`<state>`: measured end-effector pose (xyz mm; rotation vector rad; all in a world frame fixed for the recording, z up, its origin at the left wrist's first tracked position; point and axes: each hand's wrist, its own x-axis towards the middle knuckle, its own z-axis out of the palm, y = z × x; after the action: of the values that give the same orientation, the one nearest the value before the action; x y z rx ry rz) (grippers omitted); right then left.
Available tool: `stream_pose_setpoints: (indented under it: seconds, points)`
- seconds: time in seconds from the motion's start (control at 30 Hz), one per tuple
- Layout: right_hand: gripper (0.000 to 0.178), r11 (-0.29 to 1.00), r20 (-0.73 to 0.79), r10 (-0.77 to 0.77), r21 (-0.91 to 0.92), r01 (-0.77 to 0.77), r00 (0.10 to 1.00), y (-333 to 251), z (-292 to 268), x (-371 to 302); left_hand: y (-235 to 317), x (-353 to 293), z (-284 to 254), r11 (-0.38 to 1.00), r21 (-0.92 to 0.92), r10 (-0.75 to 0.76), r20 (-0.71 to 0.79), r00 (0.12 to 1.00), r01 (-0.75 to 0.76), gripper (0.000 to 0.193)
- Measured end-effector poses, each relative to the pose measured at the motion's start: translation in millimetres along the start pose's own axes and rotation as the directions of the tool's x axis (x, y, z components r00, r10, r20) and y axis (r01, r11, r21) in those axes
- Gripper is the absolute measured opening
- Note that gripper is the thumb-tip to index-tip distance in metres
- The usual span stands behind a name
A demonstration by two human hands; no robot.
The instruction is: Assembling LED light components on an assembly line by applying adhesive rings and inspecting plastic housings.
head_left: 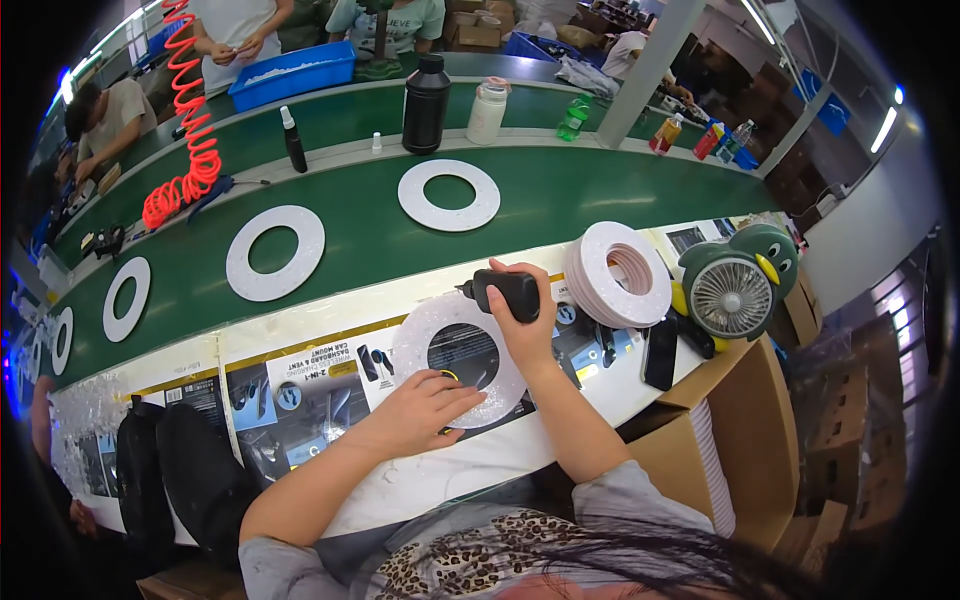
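Note:
A flat white ring [410, 345] lies on the worktable in front of me. My left hand [425, 410] rests on its near-left part, fingers laid over the rim and the hole's edge. Above the ring's far-right part, my right hand [530, 320] is closed around a small black squeeze bottle [515, 293]. The bottle is tipped on its side, its thin nozzle pointing left. Whether anything comes out of the nozzle is too small to tell. To the right of that hand stands a stack of similar white rings [652, 290].
Several single rings, including one [275, 253], lie along the green conveyor [360, 220]. A penguin-shaped fan [735, 290] and a phone [660, 355] sit right; an open carton [745, 440] is below. Bottles, including a large black one [426, 105], line the conveyor's far ledge. A red coiled hose [190, 140] hangs left.

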<state>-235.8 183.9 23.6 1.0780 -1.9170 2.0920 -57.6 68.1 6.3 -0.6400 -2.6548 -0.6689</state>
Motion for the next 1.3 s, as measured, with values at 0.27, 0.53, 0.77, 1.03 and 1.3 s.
stream_pose_setpoints:
  seconds: [0.27, 0.53, 0.77, 1.03, 1.3]
  points:
    - [0.034, 1.000, -0.008, 0.002, 0.012, -0.002, 1.000, 1.6, -2.6, 0.3, 0.6, 3.0, 2.3, 1.000, 0.004, 0.014, -0.023, 1.000, -0.014, 0.054]
    - [0.031, 0.998, 0.038, 0.065, 0.004, -0.065, 0.997, -3.0, 1.9, 0.2, -0.3, 0.7, 3.3, 1.000, 0.013, 0.007, -0.028, 1.000, -0.007, 0.054]
    - [0.029, 0.997, 0.038, 0.074, 0.030, -0.075, 0.997, 3.2, 2.6, -0.3, -0.3, 1.0, 3.1, 1.000, 0.017, 0.006, -0.023, 1.000, -0.005, 0.054]
    - [0.028, 0.994, 0.054, 0.103, 0.042, -0.105, 0.993, 0.8, 3.5, -0.3, -0.8, 0.8, 3.2, 1.000, 0.008, 0.003, -0.017, 1.000, -0.003, 0.054]
    - [0.029, 0.995, 0.060, 0.091, 0.030, -0.093, 0.994, 2.2, 3.5, 0.2, -0.6, 0.9, 3.0, 1.000, 0.006, 0.000, -0.015, 1.000, 0.000, 0.053]
